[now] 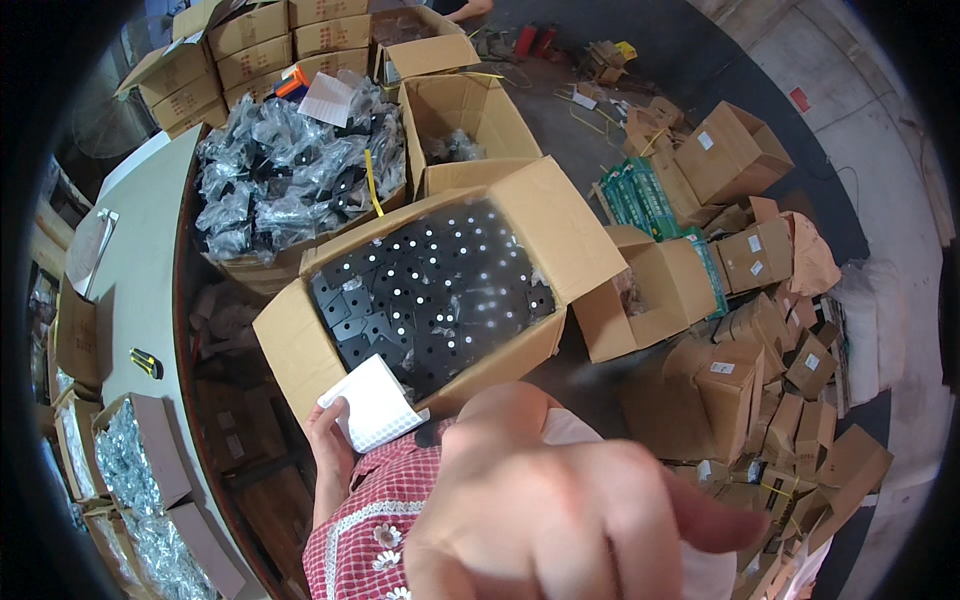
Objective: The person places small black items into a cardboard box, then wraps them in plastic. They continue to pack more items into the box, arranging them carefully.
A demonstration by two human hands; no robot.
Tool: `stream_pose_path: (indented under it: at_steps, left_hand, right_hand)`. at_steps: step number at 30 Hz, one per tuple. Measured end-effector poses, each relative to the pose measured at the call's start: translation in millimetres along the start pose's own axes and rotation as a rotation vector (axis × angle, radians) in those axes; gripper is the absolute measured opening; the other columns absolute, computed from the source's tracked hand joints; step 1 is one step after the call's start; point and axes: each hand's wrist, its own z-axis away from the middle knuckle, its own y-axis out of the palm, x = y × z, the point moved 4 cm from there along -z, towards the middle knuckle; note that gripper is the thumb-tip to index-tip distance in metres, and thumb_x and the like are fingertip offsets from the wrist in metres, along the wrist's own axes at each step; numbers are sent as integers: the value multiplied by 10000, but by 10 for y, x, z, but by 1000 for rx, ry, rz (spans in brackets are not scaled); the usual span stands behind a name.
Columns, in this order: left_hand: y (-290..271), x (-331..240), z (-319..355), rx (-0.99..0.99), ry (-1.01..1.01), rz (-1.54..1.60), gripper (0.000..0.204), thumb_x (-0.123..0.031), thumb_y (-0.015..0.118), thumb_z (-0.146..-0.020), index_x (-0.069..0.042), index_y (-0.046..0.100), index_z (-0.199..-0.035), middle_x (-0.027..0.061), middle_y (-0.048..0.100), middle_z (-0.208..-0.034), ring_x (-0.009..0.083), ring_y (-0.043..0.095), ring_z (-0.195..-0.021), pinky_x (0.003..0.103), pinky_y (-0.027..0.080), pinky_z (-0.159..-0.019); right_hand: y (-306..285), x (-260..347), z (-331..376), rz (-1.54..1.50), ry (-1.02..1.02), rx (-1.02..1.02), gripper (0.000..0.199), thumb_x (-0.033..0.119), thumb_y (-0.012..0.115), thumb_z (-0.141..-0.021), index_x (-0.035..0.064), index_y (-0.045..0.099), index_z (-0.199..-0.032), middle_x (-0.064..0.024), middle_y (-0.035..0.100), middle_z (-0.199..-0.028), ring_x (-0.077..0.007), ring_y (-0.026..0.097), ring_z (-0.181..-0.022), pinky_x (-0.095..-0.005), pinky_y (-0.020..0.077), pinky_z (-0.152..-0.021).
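Observation:
My left hand (328, 430) grips a white sticker sheet (378, 402) by its left edge; rows of small round dots show on its lower part. Behind the sheet stands an open cardboard box (345, 368), filled with flat black square pieces (420, 290), many bearing a white round dot. My right hand (560, 500) is raised close to the camera, large and blurred, with its fingers curled in. Whatever those fingers may hold is hidden.
Left of me runs a grey-green table (140, 290) with a yellow-black utility knife (146, 363). A carton of plastic-wrapped black pieces (290, 170) stands beyond the box. Opened cartons (690, 290) crowd the right side. Part of another person's arm (468, 10) shows at the top.

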Motion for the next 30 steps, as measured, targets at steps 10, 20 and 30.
stream_pose_path:
  at_steps: [10, 20, 30]
  left_hand:
    - [0, 11, -4, -1, 6, -19, 254, -98, 697, -856, 6, 694, -1087, 95, 746, -1016, 200, 712, -932, 323, 545, -874]
    - [-7, 4, -7, 12, -6, 19, 245, -81, 693, -863, 9, 688, -1091, 90, 743, -1017, 190, 709, -931, 313, 544, -875]
    - [50, -50, 69, 11, -6, -42, 245, -83, 680, -879, 21, 682, -1102, 105, 737, -1026, 188, 706, -940, 308, 540, -873]
  right_hand:
    - [-62, 42, 93, 5, 116, 21, 507, 503, 620, -991, 1, 629, -917, -70, 573, -787, -163, 524, -579, -401, 528, -672]
    - [8, -48, 35, 61, -226, -193, 482, 489, 647, -975, 7, 646, -963, -83, 595, -855, -188, 537, -598, -343, 488, -578]
    - [-28, -71, 238, -119, -55, 6, 548, 514, 664, -957, -29, 608, -1012, -74, 573, -797, -196, 508, -567, -328, 473, -555]
